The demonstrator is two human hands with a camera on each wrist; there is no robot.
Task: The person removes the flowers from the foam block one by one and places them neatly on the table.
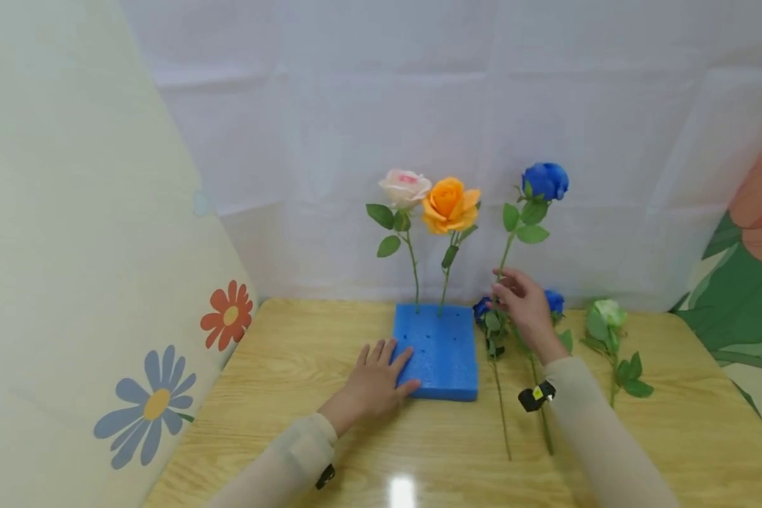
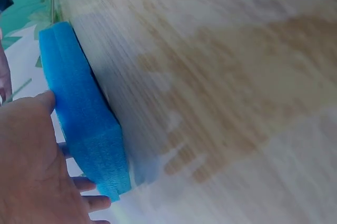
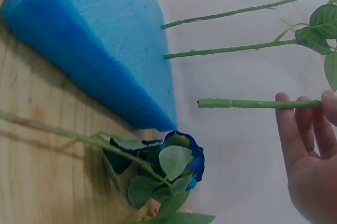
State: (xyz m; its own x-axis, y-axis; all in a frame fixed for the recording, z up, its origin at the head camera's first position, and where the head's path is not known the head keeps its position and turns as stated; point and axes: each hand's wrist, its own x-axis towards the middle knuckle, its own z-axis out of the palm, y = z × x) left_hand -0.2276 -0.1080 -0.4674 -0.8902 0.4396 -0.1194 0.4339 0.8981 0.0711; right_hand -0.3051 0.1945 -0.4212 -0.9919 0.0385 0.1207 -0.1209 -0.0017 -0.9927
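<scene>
My right hand (image 1: 525,303) pinches the stem of a blue rose (image 1: 546,180) and holds it upright, right of the blue foam block (image 1: 441,367). In the right wrist view the cut end of this stem (image 3: 221,103) hangs in the air, apart from the foam. With fingers spread, my left hand (image 1: 376,381) touches the block's left side; the left wrist view shows its thumb and fingertips against the foam (image 2: 87,108). A pale pink rose (image 1: 405,188) and an orange rose (image 1: 449,206) stand in the block's back part. Several small holes dot its top.
Right of the block, one blue rose (image 1: 481,310) and another blue rose (image 1: 555,301) lie on the wooden table (image 1: 305,353), partly behind my right hand. Farther right lies a light green rose (image 1: 609,312). A white cloth (image 1: 330,141) hangs behind, with flower-printed panels at both sides.
</scene>
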